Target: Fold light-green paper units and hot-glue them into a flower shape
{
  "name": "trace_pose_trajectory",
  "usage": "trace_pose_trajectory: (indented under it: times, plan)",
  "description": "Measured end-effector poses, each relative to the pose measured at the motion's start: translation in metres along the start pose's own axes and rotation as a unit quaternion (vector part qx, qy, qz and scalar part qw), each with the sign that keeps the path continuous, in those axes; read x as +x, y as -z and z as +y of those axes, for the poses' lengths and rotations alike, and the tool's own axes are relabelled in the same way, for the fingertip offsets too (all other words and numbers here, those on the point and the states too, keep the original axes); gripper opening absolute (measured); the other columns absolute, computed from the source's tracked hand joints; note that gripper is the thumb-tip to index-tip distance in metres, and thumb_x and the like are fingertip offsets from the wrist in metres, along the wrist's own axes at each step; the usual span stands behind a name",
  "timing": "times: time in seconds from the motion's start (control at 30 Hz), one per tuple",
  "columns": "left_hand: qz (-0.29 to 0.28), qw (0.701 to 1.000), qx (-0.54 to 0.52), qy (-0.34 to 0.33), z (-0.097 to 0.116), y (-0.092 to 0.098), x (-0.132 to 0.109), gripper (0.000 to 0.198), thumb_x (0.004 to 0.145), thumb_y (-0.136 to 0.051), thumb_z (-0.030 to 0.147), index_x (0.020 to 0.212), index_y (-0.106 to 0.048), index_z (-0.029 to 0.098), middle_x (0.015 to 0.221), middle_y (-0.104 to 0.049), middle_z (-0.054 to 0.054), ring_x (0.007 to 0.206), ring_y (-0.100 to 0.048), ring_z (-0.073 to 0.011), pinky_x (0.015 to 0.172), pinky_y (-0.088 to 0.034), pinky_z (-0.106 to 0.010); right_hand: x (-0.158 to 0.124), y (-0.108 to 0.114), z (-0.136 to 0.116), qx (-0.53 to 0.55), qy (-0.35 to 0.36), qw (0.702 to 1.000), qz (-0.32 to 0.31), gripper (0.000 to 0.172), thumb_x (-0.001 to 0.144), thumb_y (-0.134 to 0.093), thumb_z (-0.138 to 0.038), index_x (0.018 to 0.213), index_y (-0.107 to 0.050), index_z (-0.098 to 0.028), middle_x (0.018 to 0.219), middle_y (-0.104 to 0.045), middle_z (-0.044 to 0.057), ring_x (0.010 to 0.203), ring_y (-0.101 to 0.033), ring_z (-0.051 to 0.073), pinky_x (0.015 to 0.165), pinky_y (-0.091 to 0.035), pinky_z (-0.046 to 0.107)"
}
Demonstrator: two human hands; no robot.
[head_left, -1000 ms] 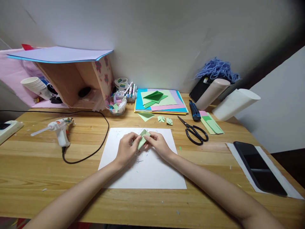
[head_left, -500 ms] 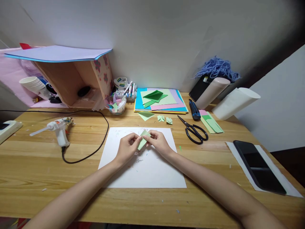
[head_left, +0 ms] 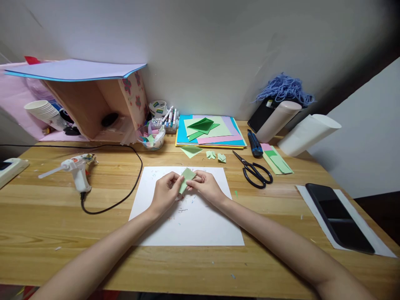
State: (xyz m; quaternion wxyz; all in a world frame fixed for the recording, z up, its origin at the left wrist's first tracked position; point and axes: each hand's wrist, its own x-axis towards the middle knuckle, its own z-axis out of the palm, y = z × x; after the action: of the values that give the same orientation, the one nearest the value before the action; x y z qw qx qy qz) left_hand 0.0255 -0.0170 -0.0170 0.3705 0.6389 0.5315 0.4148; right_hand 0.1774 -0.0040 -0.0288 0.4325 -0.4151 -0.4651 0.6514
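Both hands meet over a white sheet (head_left: 193, 225) on the wooden desk. My left hand (head_left: 165, 193) and my right hand (head_left: 206, 187) pinch a small light green folded paper piece (head_left: 186, 177) between their fingertips, holding it just above the sheet. The fingers of both hands are curled closed on the piece. Small folded green pieces (head_left: 215, 156) and a green triangle (head_left: 191, 151) lie just beyond the sheet.
Black scissors (head_left: 254, 171) and a utility knife (head_left: 254, 143) lie to the right, a phone (head_left: 339, 216) at far right. A glue gun (head_left: 76, 168) with black cord (head_left: 131, 175) sits left. A coloured paper stack (head_left: 215, 137), markers (head_left: 167, 118), a scrap bowl (head_left: 152, 138) and a cardboard box (head_left: 93, 104) stand behind.
The green piece has been turned slightly and lifted a little farther from me between the fingertips. Both hands stay in nearly the same place.
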Motion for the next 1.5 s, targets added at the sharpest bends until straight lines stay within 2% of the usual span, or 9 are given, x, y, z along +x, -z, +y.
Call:
trace_pose_trajectory:
  times: [0.33, 0.43, 0.53, 0.6, 0.67, 0.8, 1.0, 1.27, 1.5]
  plan:
    - [-0.015, 0.998, 0.054, -0.022, -0.001, 0.009, 0.006, 0.027, 0.083, -0.046, 0.035, 0.067, -0.055, 0.016, 0.064, -0.057, 0.000, 0.060, -0.050, -0.0119, 0.057, -0.038, -0.022, 0.002, 0.005, 0.004, 0.012, 0.018, 1.000, 0.005, 0.033, 0.079, -0.051, -0.048, 0.079, -0.057, -0.016, 0.063, -0.062, 0.001, 0.055, -0.060, 0.012, 0.055, -0.049, 0.025]
    - [-0.072, 0.986, 0.129, -0.075, -0.002, 0.018, 0.011, 0.025, 0.082, -0.047, 0.032, 0.065, -0.055, 0.016, 0.064, -0.057, -0.001, 0.063, -0.049, -0.0126, 0.061, -0.036, -0.024, 0.000, 0.005, 0.003, -0.051, 0.045, 0.997, -0.023, 0.026, 0.074, -0.060, -0.042, 0.077, -0.056, -0.016, 0.067, -0.060, -0.001, 0.057, -0.057, 0.011, 0.056, -0.045, 0.023]
    - [-0.118, 0.974, 0.164, -0.103, 0.000, 0.023, 0.013, 0.025, 0.081, -0.049, 0.031, 0.062, -0.055, 0.016, 0.063, -0.057, 0.000, 0.062, -0.048, -0.0124, 0.063, -0.036, -0.024, -0.001, 0.005, 0.005, -0.103, 0.054, 0.993, -0.033, 0.023, 0.072, -0.064, -0.036, 0.068, -0.053, -0.016, 0.057, -0.054, -0.004, 0.052, -0.052, 0.009, 0.051, -0.040, 0.021]
    - [-0.109, 0.985, 0.118, -0.065, 0.001, 0.023, 0.013, 0.025, 0.079, -0.051, 0.034, 0.064, -0.057, 0.016, 0.065, -0.059, -0.001, 0.062, -0.050, -0.0124, 0.060, -0.037, -0.024, -0.001, 0.005, 0.006, -0.098, 0.045, 0.994, -0.023, 0.023, 0.073, -0.063, -0.035, 0.066, -0.050, -0.017, 0.053, -0.052, -0.005, 0.049, -0.051, 0.009, 0.049, -0.039, 0.021]
    - [-0.087, 0.996, 0.025, 0.013, 0.002, 0.020, 0.012, 0.026, 0.075, -0.057, 0.040, 0.070, -0.058, 0.015, 0.067, -0.061, -0.001, 0.060, -0.053, -0.0127, 0.056, -0.039, -0.023, 0.000, 0.005, 0.007, -0.075, 0.039, 0.996, 0.004, 0.023, 0.073, -0.063, -0.035, 0.067, -0.049, -0.017, 0.053, -0.053, -0.004, 0.049, -0.052, 0.010, 0.050, -0.040, 0.022]
    - [-0.115, 0.978, -0.120, 0.127, 0.004, 0.011, 0.008, 0.035, 0.064, -0.068, 0.042, 0.082, -0.061, 0.012, 0.066, -0.063, -0.004, 0.053, -0.056, -0.0134, 0.049, -0.044, -0.024, -0.002, 0.004, 0.004, -0.074, 0.066, 0.994, 0.045, 0.022, 0.074, -0.063, -0.034, 0.068, -0.049, -0.017, 0.056, -0.055, -0.003, 0.052, -0.053, 0.010, 0.052, -0.041, 0.022]
    - [-0.122, 0.967, -0.145, 0.171, 0.005, 0.005, 0.003, 0.034, 0.066, -0.067, 0.042, 0.073, -0.064, 0.009, 0.061, -0.063, -0.006, 0.048, -0.057, -0.0126, 0.048, -0.047, -0.024, -0.007, 0.001, 0.002, -0.098, 0.119, 0.988, 0.027, 0.019, 0.077, -0.060, -0.031, 0.068, -0.050, -0.018, 0.058, -0.055, -0.003, 0.054, -0.051, 0.010, 0.053, -0.040, 0.023]
    - [-0.153, 0.946, -0.199, 0.204, -0.001, 0.006, 0.007, 0.040, 0.063, -0.069, 0.046, 0.073, -0.061, 0.008, 0.060, -0.064, -0.007, 0.049, -0.061, -0.0159, 0.050, -0.049, -0.028, -0.005, 0.001, 0.004, -0.107, 0.098, 0.989, 0.042, 0.021, 0.075, -0.060, -0.034, 0.068, -0.049, -0.019, 0.056, -0.057, -0.002, 0.052, -0.053, 0.011, 0.051, -0.039, 0.023]
    - [-0.241, 0.920, -0.203, 0.234, -0.009, 0.014, 0.014, 0.041, 0.066, -0.064, 0.049, 0.065, -0.062, 0.008, 0.063, -0.068, -0.012, 0.060, -0.066, -0.0208, 0.062, -0.051, -0.032, -0.004, 0.001, 0.003, -0.097, 0.074, 0.991, 0.052, 0.024, 0.075, -0.060, -0.039, 0.069, -0.048, -0.019, 0.058, -0.058, -0.001, 0.054, -0.056, 0.013, 0.052, -0.043, 0.024]
